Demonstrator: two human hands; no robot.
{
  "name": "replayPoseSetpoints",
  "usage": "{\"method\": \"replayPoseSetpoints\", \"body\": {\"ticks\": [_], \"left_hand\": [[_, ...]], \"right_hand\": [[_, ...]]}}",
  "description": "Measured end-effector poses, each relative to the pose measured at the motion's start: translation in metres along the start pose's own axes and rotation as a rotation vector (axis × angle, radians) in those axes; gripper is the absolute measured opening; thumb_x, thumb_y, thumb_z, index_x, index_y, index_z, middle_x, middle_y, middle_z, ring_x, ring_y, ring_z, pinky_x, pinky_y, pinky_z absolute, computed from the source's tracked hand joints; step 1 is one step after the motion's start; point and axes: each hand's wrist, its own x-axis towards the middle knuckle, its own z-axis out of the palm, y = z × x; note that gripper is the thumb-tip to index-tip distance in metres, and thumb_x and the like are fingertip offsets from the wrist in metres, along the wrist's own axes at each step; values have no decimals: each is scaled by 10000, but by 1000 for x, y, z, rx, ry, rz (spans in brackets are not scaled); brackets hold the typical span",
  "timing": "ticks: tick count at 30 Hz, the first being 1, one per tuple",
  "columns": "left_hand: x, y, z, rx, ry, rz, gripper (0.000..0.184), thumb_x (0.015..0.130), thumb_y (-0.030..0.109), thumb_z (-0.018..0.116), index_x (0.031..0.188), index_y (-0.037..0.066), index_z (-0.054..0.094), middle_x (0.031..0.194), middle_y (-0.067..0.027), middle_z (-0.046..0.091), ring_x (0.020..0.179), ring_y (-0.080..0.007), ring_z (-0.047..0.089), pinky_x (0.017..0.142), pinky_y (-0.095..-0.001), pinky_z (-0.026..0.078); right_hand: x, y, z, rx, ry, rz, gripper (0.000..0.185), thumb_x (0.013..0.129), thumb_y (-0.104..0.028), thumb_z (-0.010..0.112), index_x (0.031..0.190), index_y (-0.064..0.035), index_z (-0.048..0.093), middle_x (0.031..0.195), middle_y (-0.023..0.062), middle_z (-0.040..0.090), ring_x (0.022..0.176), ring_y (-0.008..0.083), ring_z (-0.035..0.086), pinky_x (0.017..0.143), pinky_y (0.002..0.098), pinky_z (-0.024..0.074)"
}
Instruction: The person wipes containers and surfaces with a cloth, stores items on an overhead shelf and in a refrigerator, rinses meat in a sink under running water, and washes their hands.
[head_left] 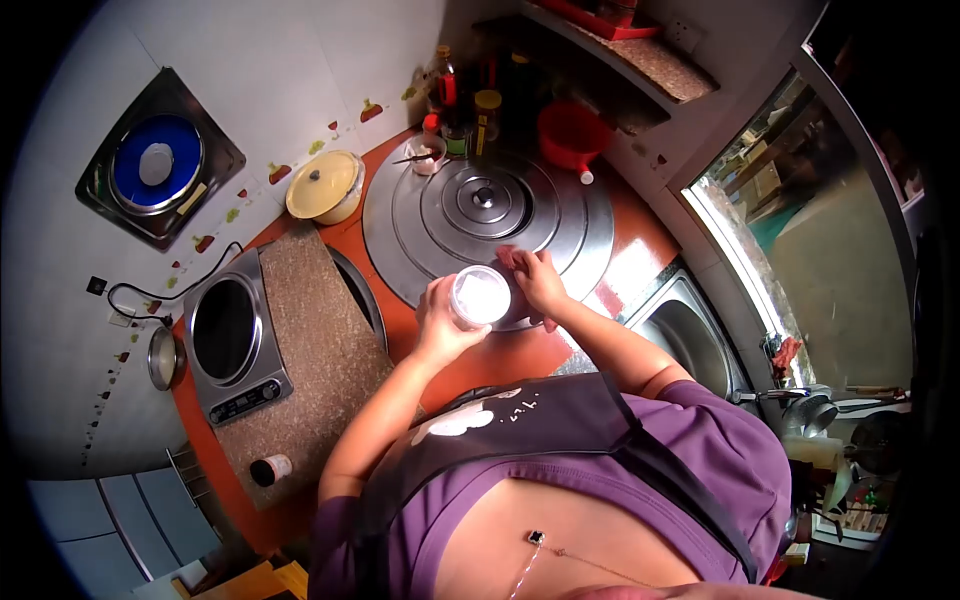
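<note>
In the head view, my left hand (442,325) is wrapped round a round, whitish plastic tub (480,297). Glare on its top hides whether it is lidded. Just to the right, my right hand (541,283) is closed on a crumpled reddish-pink cloth (509,255), of which a bit also shows below the hand. Both hands are over the near edge of a large round metal stove top (400,230) with concentric rings and a black knob in the centre.
A cream lidded pot (325,187), a white bowl (427,155) with a dark utensil across it, bottles (446,80) and a red colander (574,135) stand around the back. An induction cooker (235,335) is at left; a metal sink (690,330) lies right.
</note>
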Motion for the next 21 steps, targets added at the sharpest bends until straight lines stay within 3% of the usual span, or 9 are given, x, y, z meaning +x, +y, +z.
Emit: {"method": "replayPoseSetpoints", "body": {"ticks": [3,4,6,8,9,13,16,17,21], "left_hand": [[0,6,-4,28,48,16,940,583,219,919,1349,39,406,1275,-179,462,1232,-372,436,1064,-473,357],[2,0,0,2,79,-16,967,575,231,925,1367,52,400,1288,-176,452,1233,-373,426,1057,-481,354],[7,-7,8,-33,87,-31,993,567,242,930,1384,65,393,1301,-172,442,1234,-373,416,1049,-488,352],[17,-7,24,-291,69,-85,1019,583,302,943,1391,51,375,1337,-186,382,1233,-370,400,1070,-487,333],[25,-12,31,-413,7,-39,1172,598,412,925,1489,54,253,1372,-200,327,1240,-367,387,1068,-490,344],[50,50,-3,-190,-92,51,1393,622,515,877,1568,87,-51,1469,-282,217,1317,-406,338,1087,-492,348],[32,42,-11,-119,-112,45,1222,707,319,879,1574,83,50,1493,-290,183,1360,-413,306,1126,-485,299],[25,39,-15,-124,-109,48,1136,736,203,852,1574,83,96,1498,-265,194,1369,-400,299,1131,-481,291],[-21,-8,-21,-136,-92,-174,1077,759,168,828,1575,107,128,1502,-226,209,1356,-376,311,1128,-492,285]], "right_hand": [[-23,18,-4,-192,-24,-193,732,738,-269,816,1372,-69,511,1269,230,470,1146,390,542,997,428,470],[-28,0,-15,-84,-207,-164,872,704,-305,853,1429,-51,439,1349,233,443,1242,392,477,1045,429,430],[-36,-38,-25,65,-396,-464,972,689,-293,883,1467,-46,356,1437,212,393,1315,353,435,1089,412,388],[-44,-78,-20,794,-352,-351,1047,635,-333,913,1456,-35,335,1400,182,460,1332,287,427,1103,404,363],[-37,-67,-19,601,-223,-226,960,647,-252,903,1404,9,373,1345,150,512,1291,220,461,1094,373,376],[4,-57,-87,633,73,-155,863,658,-230,879,1350,-4,416,1269,125,569,1212,213,534,1045,370,433],[63,-24,-169,587,543,-101,776,684,-266,861,1294,-18,451,1201,109,599,1126,217,581,997,370,471],[77,-17,-196,529,607,-61,748,684,-278,858,1269,-20,470,1165,106,614,1085,217,600,967,362,484],[129,34,-258,282,721,14,641,670,-326,862,1133,-22,540,1035,118,648,970,218,638,878,342,502]]}}
